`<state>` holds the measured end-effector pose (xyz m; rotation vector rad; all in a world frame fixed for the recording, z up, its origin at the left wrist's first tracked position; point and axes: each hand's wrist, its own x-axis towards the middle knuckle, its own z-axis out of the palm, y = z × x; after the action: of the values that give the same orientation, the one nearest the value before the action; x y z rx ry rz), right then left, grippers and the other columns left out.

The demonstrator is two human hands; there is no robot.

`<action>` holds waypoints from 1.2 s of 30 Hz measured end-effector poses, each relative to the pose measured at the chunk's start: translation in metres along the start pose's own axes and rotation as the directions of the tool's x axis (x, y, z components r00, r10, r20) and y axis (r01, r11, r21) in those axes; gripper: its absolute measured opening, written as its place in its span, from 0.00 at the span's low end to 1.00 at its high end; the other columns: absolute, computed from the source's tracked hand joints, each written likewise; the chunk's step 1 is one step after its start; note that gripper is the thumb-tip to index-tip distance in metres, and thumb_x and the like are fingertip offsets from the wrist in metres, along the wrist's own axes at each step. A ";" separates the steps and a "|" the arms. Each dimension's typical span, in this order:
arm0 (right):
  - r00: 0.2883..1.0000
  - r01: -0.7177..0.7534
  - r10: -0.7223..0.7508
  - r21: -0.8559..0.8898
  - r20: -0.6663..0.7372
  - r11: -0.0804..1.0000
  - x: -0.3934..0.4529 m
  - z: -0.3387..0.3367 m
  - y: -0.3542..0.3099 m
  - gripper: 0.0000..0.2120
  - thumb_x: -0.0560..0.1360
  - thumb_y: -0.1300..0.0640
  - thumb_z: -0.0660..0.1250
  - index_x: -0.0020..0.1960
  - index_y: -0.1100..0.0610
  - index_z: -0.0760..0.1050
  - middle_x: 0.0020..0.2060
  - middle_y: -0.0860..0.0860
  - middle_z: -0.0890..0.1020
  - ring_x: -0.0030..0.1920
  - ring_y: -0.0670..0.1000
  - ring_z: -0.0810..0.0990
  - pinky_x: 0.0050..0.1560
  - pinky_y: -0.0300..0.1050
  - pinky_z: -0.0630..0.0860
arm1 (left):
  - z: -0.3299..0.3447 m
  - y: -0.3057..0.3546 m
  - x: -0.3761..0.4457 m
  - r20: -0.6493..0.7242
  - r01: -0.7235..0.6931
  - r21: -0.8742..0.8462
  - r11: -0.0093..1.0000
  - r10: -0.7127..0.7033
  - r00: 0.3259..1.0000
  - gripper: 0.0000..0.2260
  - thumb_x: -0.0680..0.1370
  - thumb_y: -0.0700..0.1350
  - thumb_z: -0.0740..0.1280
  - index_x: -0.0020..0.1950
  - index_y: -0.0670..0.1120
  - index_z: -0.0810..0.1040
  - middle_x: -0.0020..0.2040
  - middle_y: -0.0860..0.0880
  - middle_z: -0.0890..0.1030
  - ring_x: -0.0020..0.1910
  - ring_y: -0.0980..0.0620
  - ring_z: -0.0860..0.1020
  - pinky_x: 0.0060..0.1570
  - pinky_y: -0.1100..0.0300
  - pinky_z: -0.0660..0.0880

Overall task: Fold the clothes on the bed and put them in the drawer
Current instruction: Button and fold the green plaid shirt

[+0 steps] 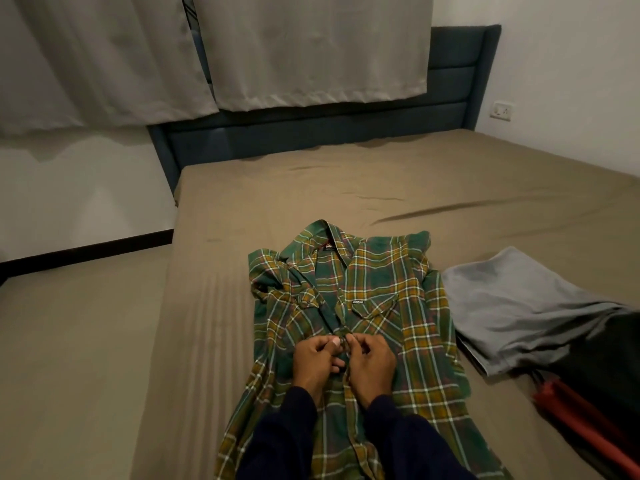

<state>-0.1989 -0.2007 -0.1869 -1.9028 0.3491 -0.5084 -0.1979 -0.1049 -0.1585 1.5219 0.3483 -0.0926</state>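
Note:
A green and yellow plaid shirt [388,292] lies front up on the bed [277,192], collar pointing away from me. My left hand [317,363] and my right hand [372,365] meet at the shirt's front placket below the chest pocket. Each hand pinches an edge of the placket at a button. Dark sleeves cover both of my forearms. No drawer is in view.
A grey garment [512,306] lies flat to the right of the shirt, with a black item [609,358] and a red item [585,420] at the right edge. A dark blue headboard [450,84] and grey curtains [311,50] stand beyond the bed. Floor lies to the left.

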 end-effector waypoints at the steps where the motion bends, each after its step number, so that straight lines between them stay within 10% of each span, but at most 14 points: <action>1: 1.000 -0.006 0.006 -0.006 -0.015 1.000 0.000 0.000 -0.001 0.06 0.76 0.59 0.73 0.40 0.55 0.82 0.39 0.50 0.79 0.37 0.48 0.78 0.40 0.45 0.75 | -0.002 0.001 0.000 0.019 0.011 -0.008 1.000 -0.011 1.000 0.05 0.81 0.38 0.67 0.48 0.41 0.82 0.39 0.45 0.83 0.28 0.55 0.78 0.31 0.63 0.76; 14: 0.998 0.008 -0.016 0.135 0.053 0.991 -0.001 -0.005 0.006 0.08 0.75 0.59 0.75 0.38 0.52 0.82 0.37 0.50 0.80 0.36 0.46 0.79 0.34 0.31 0.72 | -0.011 0.001 0.003 0.093 0.091 -0.089 0.992 -0.082 0.992 0.05 0.79 0.40 0.70 0.51 0.39 0.82 0.40 0.45 0.85 0.31 0.53 0.81 0.34 0.63 0.78; 23: 0.982 -0.098 0.062 0.205 0.176 0.974 0.001 -0.010 0.014 0.16 0.79 0.58 0.70 0.33 0.58 0.83 0.35 0.53 0.81 0.36 0.52 0.82 0.38 0.54 0.77 | -0.008 0.002 0.005 0.049 0.123 -0.111 0.986 -0.118 0.992 0.03 0.77 0.38 0.72 0.45 0.39 0.83 0.35 0.45 0.85 0.29 0.53 0.81 0.31 0.63 0.77; 36: 0.968 -0.115 0.076 0.152 0.240 0.982 0.001 -0.015 0.008 0.07 0.70 0.61 0.78 0.39 0.51 0.85 0.33 0.49 0.82 0.35 0.46 0.79 0.37 0.42 0.79 | -0.006 0.002 0.003 0.041 0.122 -0.092 0.988 -0.119 0.992 0.05 0.77 0.40 0.73 0.46 0.38 0.84 0.36 0.45 0.85 0.34 0.52 0.82 0.36 0.62 0.79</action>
<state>-0.2050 -0.2161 -0.1893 -1.7530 0.2357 -0.2368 -0.1955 -0.0989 -0.1572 1.4036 0.4105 -0.1959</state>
